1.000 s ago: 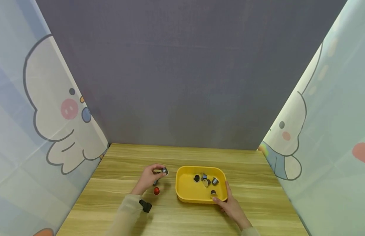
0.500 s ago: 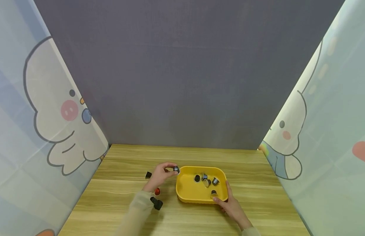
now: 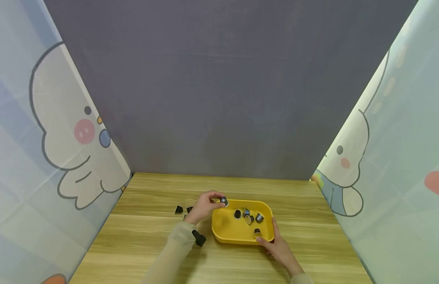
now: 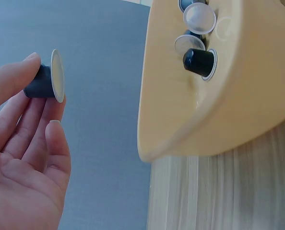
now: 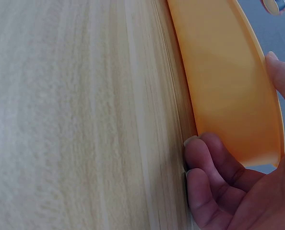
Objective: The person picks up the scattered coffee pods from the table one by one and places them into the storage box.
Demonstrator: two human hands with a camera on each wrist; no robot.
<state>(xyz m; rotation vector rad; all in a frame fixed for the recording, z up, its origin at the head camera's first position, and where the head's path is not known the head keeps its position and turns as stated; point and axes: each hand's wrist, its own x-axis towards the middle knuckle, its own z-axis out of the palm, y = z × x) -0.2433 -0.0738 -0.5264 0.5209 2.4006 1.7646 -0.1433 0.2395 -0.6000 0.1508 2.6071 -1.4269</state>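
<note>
My left hand (image 3: 202, 206) pinches a dark coffee capsule (image 4: 41, 84) between thumb and fingers, its pale foil lid facing right in the left wrist view. In the head view that capsule overlaps the left back corner of a yellow plastic bin (image 3: 237, 241). Several capsules lie scattered inside the bin, among them a black one (image 3: 237, 214) and a grey-blue one (image 3: 259, 217). At the front right corner my right hand (image 3: 279, 249) holds the bin, thumb over the rim and curled fingers (image 5: 200, 158) against the outer wall near the tabletop.
Left of the bin, black capsules (image 3: 179, 209) lie on the wooden table (image 3: 311, 236), partly hidden behind the left hand and wrist. A black device (image 3: 199, 238) sits on the left wrist. A grey panel (image 3: 219, 98) stands behind the table, with printed curtains on both sides.
My left hand has moved right with the capsule, from beside the bin to its left back corner. The red capsule on the table is now hidden behind the left arm. The right hand stays put.
</note>
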